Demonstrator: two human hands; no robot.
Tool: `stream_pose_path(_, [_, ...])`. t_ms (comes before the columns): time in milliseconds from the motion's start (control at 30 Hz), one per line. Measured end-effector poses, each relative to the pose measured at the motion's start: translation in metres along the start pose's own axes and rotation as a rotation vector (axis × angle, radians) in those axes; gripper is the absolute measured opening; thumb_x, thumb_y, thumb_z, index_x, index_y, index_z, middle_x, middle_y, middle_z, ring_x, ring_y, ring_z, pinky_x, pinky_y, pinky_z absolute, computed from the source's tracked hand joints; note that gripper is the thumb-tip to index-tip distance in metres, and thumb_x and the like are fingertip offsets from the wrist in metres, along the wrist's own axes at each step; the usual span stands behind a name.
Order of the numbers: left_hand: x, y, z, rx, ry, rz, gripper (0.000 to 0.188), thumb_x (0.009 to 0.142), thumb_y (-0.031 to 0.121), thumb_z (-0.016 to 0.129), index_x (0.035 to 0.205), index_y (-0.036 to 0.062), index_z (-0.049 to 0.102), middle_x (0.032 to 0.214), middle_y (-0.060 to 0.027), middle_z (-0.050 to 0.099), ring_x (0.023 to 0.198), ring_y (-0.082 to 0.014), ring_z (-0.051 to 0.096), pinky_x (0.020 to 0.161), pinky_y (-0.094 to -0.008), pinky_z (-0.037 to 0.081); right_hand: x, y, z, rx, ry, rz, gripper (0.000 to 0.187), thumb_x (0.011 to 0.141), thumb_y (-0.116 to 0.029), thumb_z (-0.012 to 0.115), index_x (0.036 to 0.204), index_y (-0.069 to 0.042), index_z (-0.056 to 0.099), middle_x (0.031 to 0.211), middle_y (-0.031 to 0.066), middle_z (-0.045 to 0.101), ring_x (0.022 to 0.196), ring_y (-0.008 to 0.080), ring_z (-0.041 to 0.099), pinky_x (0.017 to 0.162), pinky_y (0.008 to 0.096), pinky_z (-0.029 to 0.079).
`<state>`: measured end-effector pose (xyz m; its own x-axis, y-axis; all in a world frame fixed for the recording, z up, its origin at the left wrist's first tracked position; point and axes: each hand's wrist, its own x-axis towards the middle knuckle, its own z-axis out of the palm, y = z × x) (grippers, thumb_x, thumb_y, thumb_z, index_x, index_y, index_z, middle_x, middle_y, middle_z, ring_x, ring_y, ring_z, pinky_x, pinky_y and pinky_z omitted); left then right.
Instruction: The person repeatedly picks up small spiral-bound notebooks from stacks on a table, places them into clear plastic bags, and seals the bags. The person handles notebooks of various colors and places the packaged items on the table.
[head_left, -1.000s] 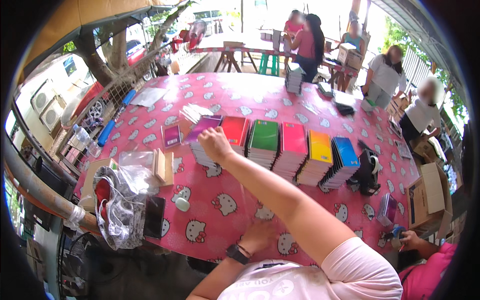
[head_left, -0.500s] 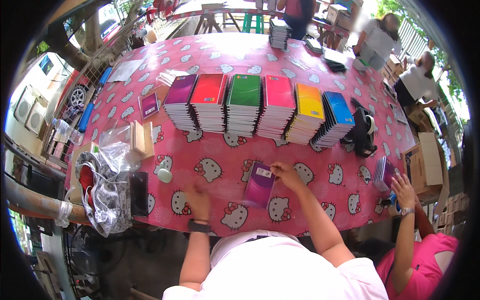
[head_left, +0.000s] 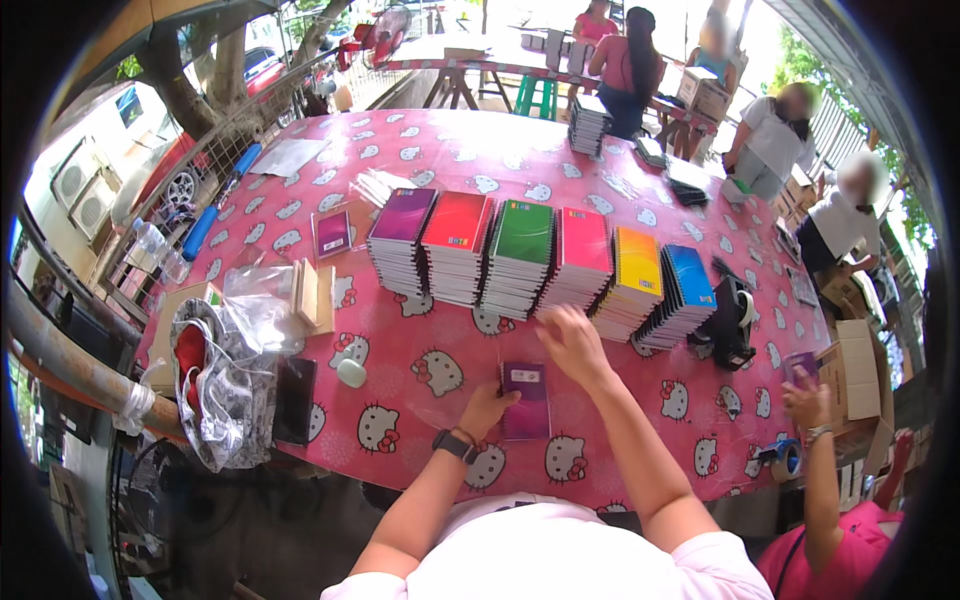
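Observation:
A purple notebook with a pale label near its top lies at the near middle of the pink table. My left hand grips its left edge, thumb on the cover. Beyond the notebook, my right hand is raised with fingers bent together, in front of the pink stack. Whatever its fingertips hold, if anything, is too small to make out. Spiral notebooks stand in a row of stacks: purple, red, green, pink, yellow and blue.
At the left are a patterned bag, a dark phone, clear plastic and wooden pieces. A tape dispenser stands right of the stacks. A co-worker's hand holds a purple notebook beside a cardboard box.
My left hand has come right and taken hold of the purple notebook. My right hand has let go of it and moved up toward the stacks. The co-worker has lifted purple notebooks.

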<state>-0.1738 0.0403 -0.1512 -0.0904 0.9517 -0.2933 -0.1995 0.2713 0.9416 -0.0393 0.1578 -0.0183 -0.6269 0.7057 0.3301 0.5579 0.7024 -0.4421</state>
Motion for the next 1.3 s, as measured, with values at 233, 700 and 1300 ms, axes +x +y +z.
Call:
stream_pose_path(233, [-0.002, 0.003, 0.004, 0.036, 0.066, 0.037, 0.027, 0.082, 0.013, 0.062, 0.100, -0.0069, 0.059, 0.087, -0.0080, 0.063, 0.076, -0.0130, 0.054, 0.068, -0.0286, 0.043, 0.152, -0.060, 0.080, -0.403, 0.195, -0.164, 0.040, 0.082, -0.013, 0.056, 0.121, -0.006, 0.051, 0.107, 0.0096, 0.060, 0.111, 0.0253, 0.051, 0.102, 0.0504, 0.027])
stream_pose_path(700, [-0.021, 0.037, 0.007, -0.525, 0.086, -0.247, 0.037, 0.088, 0.027, 0.058, 0.115, 0.0028, 0.054, 0.103, -0.0102, 0.063, 0.092, -0.0180, 0.060, 0.079, -0.0289, 0.047, -0.062, 0.001, 0.002, 1.148, 0.256, 0.680, 0.039, 0.075, 0.001, 0.062, 0.113, -0.003, 0.051, 0.097, 0.0074, 0.059, 0.077, 0.0138, 0.058, 0.065, 0.0274, 0.050])
stream_pose_path(1300, [-0.011, 0.019, 0.017, 0.536, 0.350, 0.082, 0.039, 0.073, 0.019, 0.071, 0.099, -0.0066, 0.059, 0.092, -0.0200, 0.065, 0.084, -0.0270, 0.063, 0.072, -0.0371, 0.047, 0.132, -0.032, 0.012, -0.617, -0.039, -0.086, 0.038, 0.081, -0.041, 0.062, 0.097, -0.007, 0.060, 0.098, 0.0091, 0.058, 0.094, 0.0229, 0.056, 0.076, 0.0352, 0.050])
